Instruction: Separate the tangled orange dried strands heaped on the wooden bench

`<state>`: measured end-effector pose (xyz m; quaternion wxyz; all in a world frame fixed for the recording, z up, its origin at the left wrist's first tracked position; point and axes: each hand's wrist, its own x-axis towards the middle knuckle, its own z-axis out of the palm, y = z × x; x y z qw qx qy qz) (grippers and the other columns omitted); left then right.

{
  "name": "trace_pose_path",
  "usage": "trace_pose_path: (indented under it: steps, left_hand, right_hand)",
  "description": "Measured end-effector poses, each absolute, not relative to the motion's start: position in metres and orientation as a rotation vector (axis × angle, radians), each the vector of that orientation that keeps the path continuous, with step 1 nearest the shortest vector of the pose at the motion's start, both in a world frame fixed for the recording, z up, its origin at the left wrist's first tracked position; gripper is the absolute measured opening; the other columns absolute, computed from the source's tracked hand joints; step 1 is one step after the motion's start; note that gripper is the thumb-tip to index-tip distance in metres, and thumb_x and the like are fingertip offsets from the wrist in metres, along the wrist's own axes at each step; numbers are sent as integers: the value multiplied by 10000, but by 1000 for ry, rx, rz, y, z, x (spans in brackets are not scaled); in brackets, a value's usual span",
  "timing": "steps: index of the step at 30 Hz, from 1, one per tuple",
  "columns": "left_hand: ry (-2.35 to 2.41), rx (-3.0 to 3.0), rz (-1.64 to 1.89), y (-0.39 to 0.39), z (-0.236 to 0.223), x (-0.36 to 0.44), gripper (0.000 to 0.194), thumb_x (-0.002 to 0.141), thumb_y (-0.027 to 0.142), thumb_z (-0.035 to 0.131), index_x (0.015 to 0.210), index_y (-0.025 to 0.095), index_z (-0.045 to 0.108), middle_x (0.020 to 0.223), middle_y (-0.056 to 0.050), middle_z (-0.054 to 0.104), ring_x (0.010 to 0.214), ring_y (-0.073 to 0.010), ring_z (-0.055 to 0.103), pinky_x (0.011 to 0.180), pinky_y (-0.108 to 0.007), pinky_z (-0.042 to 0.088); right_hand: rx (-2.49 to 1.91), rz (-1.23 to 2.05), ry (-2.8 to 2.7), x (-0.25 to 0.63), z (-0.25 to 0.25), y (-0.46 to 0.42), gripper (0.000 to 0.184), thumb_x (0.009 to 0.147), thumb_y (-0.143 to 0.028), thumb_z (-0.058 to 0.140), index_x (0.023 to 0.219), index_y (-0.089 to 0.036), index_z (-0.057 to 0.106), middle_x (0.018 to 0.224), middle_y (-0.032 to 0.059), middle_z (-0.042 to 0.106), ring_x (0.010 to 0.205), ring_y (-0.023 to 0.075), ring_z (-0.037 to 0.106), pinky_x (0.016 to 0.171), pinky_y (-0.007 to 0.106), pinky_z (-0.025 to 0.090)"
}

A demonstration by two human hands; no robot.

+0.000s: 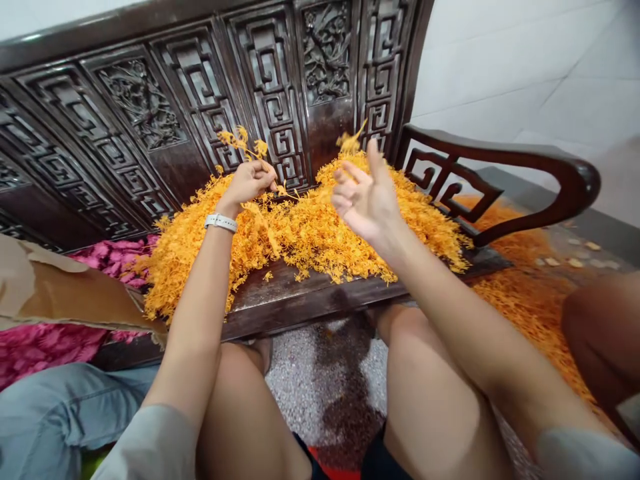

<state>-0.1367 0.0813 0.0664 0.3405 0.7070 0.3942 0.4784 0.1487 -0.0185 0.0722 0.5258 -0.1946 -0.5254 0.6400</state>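
Observation:
A big heap of orange artificial flower sprigs (310, 227) lies on the seat of a dark carved wooden bench (280, 297). My left hand (250, 181), with a white watch on its wrist, is closed around an orange sprig (243, 141) that sticks up above the heap. My right hand (367, 197) hovers over the right part of the heap, fingers spread and palm turned inward, holding nothing. A loose orange sprig (350, 140) is in the air just above its fingers.
Pink flower pieces (107, 257) and a sheet of brown cardboard (55, 293) lie at the bench's left. More orange sprigs (525, 293) cover the floor beyond the curved armrest (525, 160). Another person's knee (600, 333) is at the right edge. My bare knees frame speckled floor.

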Motion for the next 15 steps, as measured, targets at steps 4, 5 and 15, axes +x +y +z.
trace_pose_path:
  steps: [4, 5, 15]
  left_hand:
    - [871, 1914, 908, 69, 73, -129, 175, 844, 288, 838, 845, 169, 709, 687, -75, 739, 421, -66, 423, 422, -231, 267]
    - [842, 1929, 856, 66, 75, -124, 179, 843, 292, 846, 852, 163, 721, 692, -81, 745, 429, -71, 443, 426, -232, 278]
    - [790, 1961, 672, 48, 91, -81, 138, 884, 217, 867, 894, 132, 759, 706, -62, 722, 455, -74, 487, 482, -244, 341]
  right_hand:
    - [-822, 1286, -934, 167, 51, 23, 497, 842, -576, 841, 1164, -274, 614, 819, -11, 592, 548, 108, 360, 467, 289, 296]
    - [-839, 1276, -911, 167, 44, 28, 451, 823, -474, 863, 1131, -273, 603, 818, -19, 588, 550, 99, 361, 481, 279, 295]
    - [-935, 1733, -1248, 135, 20, 17, 409, 977, -629, 689, 1003, -230, 601, 641, -40, 430, 520, 99, 185, 449, 262, 149]
